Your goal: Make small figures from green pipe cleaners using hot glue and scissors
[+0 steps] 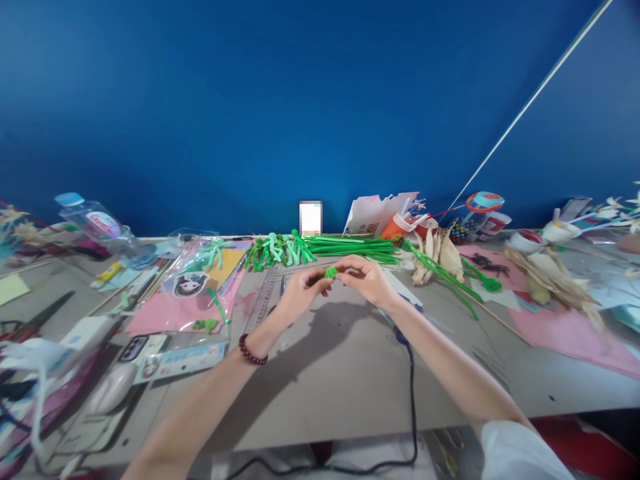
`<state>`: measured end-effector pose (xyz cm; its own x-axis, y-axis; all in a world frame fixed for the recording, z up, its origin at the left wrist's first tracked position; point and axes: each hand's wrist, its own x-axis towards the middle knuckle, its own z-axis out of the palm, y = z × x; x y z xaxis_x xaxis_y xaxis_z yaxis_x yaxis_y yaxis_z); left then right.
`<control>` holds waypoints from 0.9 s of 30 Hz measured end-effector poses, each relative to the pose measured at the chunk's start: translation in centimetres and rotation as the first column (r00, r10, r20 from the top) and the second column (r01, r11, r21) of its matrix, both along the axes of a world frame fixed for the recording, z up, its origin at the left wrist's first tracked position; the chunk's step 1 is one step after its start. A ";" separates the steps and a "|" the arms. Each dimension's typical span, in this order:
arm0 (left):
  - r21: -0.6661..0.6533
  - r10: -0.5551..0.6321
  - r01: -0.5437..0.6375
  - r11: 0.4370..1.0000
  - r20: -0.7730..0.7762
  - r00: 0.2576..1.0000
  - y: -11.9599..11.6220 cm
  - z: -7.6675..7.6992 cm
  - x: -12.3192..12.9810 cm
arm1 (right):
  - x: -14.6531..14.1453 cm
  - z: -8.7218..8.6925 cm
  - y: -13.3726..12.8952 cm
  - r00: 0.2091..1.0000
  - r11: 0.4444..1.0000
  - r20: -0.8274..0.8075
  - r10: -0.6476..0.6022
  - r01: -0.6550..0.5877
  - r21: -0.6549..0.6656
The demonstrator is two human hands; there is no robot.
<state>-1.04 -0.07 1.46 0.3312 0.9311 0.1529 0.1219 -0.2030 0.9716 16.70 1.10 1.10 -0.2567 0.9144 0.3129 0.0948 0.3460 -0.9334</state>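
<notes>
Between my two hands, above the middle of the table, is a small bright green coiled piece, which looks like wound pipe cleaner. My left hand pinches it from the left side; a dark red bead bracelet is on that wrist. From the right, my right hand pinches it with thumb and fingers. Just behind the hands lie a bundle of long green pipe cleaners and a row of twisted light and dark green pipe-cleaner pieces. The fingers partly cover the coiled piece.
A ruler lies left of my hands, beside pink sheets and a clear plastic bag. A plastic bottle leans at the far left, with a computer mouse nearer. Dried husks and cups stand right. A dark cable hangs over the front edge.
</notes>
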 end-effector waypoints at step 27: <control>-0.246 -0.074 0.113 0.963 0.161 0.984 -0.3 0.3 -0.2 | 0.0 0.5 -0.7 0.989 0.996 0.129 0.079 -0.084 0.035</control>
<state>-1.22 -0.34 1.74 0.4099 0.9117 -0.0292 -0.0357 0.0480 0.9982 16.71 0.40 1.63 -0.3700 0.8761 0.3090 0.1818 0.3945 -0.9007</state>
